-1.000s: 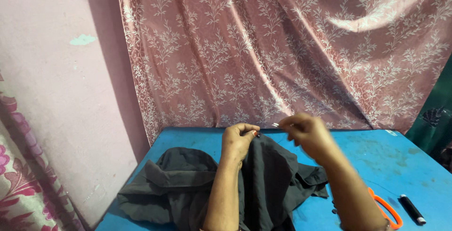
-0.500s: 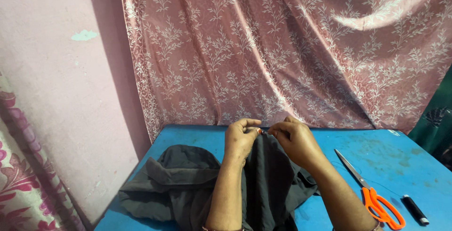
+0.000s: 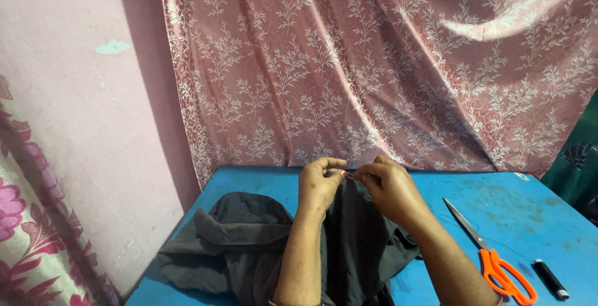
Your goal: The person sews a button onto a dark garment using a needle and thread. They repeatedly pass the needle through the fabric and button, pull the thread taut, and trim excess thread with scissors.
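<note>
A dark grey garment (image 3: 249, 247) lies bunched on the blue table (image 3: 498, 203), with one part lifted up between my hands. My left hand (image 3: 319, 187) pinches the raised edge of the cloth between thumb and fingers. My right hand (image 3: 389, 192) is right beside it, fingertips closed on a small thin thing at the same edge, perhaps a needle; it is too small to tell. The two hands nearly touch above the garment's middle.
Scissors with orange handles (image 3: 495, 259) lie on the table at the right, with a small black spool or tube (image 3: 551, 279) next to them. A pink leaf-patterned curtain (image 3: 374, 69) hangs behind. A pink wall (image 3: 75, 125) is at the left.
My right hand has come down and left toward my left hand, until both meet at the cloth's edge. The view has tilted so the scissors now show in full.
</note>
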